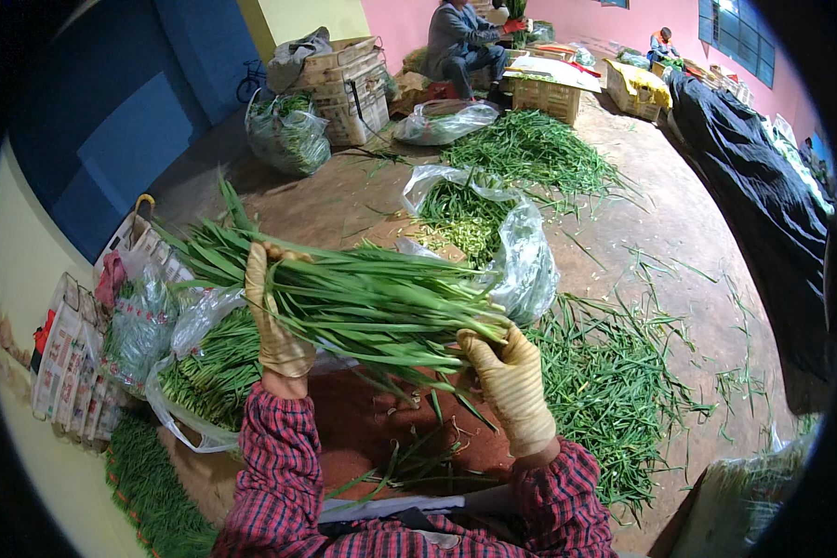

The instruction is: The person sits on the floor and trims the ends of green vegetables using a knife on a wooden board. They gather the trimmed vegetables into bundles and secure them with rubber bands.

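A thick bunch of long, flat green leaves, apparently Chinese chives (376,293), lies across both my gloved hands above my lap. My left hand (275,314), in a cream ribbed glove, is wrapped around the leafy part. At the pale stem ends on the right, my right hand (513,383) grips with thumb and fingers; its glove matches. Beneath the bunch is a reddish-brown surface (363,446) strewn with loose leaves and pale scraps. Left of my left hand, an open clear plastic bag (157,390) holds more greens packed close together.
A heap of loose leaves (600,397) spreads over the floor at right. Ahead stands an open plastic bag (530,258) of trimmings, with another heap (537,150) behind. Crates (66,356) line the left wall. A black sheet (746,202) covers something at right. A person (464,49) sits farther back.
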`<state>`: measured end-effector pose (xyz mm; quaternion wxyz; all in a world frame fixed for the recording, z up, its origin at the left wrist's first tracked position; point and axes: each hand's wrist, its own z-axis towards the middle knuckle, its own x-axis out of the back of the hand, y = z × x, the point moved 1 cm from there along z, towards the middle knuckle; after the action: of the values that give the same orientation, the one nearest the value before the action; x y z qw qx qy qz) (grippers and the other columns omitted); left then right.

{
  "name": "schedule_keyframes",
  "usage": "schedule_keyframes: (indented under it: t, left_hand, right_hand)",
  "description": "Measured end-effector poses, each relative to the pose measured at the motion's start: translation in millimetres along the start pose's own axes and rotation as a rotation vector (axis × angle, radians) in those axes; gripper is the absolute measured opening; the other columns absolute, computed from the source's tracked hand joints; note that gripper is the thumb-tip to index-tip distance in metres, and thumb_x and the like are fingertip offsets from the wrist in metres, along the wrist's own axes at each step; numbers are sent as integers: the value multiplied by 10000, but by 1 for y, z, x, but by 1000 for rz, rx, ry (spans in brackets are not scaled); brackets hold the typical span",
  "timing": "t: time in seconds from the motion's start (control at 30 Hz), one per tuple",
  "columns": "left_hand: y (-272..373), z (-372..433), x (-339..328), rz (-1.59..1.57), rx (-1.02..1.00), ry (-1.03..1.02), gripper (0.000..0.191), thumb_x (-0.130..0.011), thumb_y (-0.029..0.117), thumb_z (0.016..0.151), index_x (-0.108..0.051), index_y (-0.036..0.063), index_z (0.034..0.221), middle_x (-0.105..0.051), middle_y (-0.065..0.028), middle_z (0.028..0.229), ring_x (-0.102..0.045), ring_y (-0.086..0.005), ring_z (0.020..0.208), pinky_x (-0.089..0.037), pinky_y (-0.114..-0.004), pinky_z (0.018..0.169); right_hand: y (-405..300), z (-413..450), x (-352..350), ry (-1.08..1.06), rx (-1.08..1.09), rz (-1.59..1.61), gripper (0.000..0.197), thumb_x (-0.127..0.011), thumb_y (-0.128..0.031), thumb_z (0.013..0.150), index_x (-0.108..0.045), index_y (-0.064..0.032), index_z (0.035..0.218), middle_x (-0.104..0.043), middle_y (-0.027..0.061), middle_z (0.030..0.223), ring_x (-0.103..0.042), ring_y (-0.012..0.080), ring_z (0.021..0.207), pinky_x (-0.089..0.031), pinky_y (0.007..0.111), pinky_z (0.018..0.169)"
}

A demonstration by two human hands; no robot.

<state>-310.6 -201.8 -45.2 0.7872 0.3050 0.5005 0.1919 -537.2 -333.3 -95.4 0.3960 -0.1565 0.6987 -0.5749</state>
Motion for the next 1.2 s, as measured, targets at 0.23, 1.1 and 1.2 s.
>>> schedule_keyframes:
  t: [0.23, 1.1, 1.2]
  left_hand:
    - [-5, 17, 3, 16, 52, 15, 312, -619, 396, 1018, -587, 121, 874, -532, 36, 714, -508, -58, 594, -472, -227, 536]
    - [-2, 13, -7, 17, -8, 168, 306, -676, 418, 976, -611, 128, 902, -585, 22, 777, -590, -104, 685, -523, -272, 631]
    - [-3, 10, -8, -25, -18, 115, 302, -678, 409, 977, -611, 124, 903, -584, 20, 768, -581, -97, 693, -512, -254, 628]
  right_hand:
    - [-2, 1, 12, 39, -35, -22, 189, -713, -111, 953, -669, -18, 1111, -720, 47, 886, -644, 98, 645, -519, 237, 524]
    - [16, 14, 35, -37, -7, -14, 473, -703, -27, 920, -556, -41, 1369, -663, 22, 1167, -637, 108, 931, -517, 228, 758]
    - [20, 20, 36, -37, 31, 142, 272, -689, -75, 939, -646, -11, 1200, -697, 51, 1009, -640, 117, 816, -505, 243, 685]
